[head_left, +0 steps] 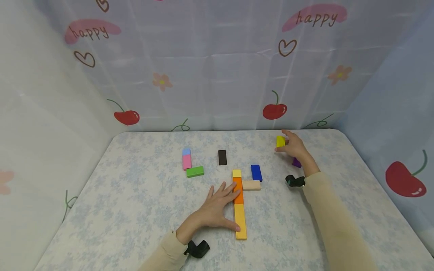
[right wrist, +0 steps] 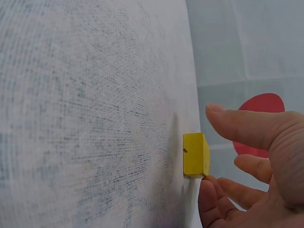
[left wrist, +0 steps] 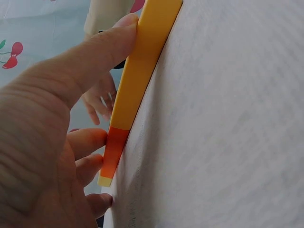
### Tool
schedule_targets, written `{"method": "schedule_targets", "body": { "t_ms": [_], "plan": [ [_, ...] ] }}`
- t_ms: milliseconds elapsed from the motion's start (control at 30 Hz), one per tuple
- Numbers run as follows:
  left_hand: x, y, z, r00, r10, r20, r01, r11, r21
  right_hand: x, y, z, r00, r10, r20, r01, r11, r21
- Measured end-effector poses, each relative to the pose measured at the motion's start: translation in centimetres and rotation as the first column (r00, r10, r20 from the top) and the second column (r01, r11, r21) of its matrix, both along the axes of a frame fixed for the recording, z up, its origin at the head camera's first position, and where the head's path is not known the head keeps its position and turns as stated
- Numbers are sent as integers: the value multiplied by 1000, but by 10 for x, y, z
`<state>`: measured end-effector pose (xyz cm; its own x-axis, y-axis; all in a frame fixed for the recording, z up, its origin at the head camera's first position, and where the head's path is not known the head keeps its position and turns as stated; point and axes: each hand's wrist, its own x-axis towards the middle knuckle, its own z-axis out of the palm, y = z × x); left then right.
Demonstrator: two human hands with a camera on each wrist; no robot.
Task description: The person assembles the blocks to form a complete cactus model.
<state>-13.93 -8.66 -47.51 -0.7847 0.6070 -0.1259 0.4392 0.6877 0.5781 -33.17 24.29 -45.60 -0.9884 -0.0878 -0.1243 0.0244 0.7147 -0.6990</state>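
A pale curtain [head_left: 210, 67] backs the table [head_left: 135, 226], printed with cherries, flowers, hearts and the handwritten-looking word "happy", readable twice. The orange block [head_left: 240, 200] lies in a row, the amber block [head_left: 240, 222] at its near end and the cream block [head_left: 236, 173] at its far end. The left hand [head_left: 214, 209] grips nothing: its fingers spread against the orange block's left side, its thumb touching the amber block. The wood block [head_left: 251, 185] meets the orange block's right side, with the blue block [head_left: 256, 173] just beyond. Well beyond the orange block, to its right, the right hand [head_left: 294, 145] is loosely parted around the yellow block [head_left: 280, 140], thumb clear; whether a fingertip touches is unclear. The purple block [head_left: 296, 162] sits partly hidden by that arm. Left of and beyond the orange block lie the black [head_left: 222, 157], green [head_left: 195, 172], pink [head_left: 187, 162] and pale-blue [head_left: 186, 151] blocks.
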Motion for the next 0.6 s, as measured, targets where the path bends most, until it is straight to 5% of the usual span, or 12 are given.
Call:
{"method": "schedule_targets", "body": {
  "t_ms": [367,600],
  "plan": [
    [0,0,0,1000,-3,-3,3,1000,-4,-5,-8,-2,996,2,84,-7,998,66],
    [-1,0,1,1000,-3,0,3,1000,-5,-5,-14,-6,997,-35,66,29,996,82]
  ]
}}
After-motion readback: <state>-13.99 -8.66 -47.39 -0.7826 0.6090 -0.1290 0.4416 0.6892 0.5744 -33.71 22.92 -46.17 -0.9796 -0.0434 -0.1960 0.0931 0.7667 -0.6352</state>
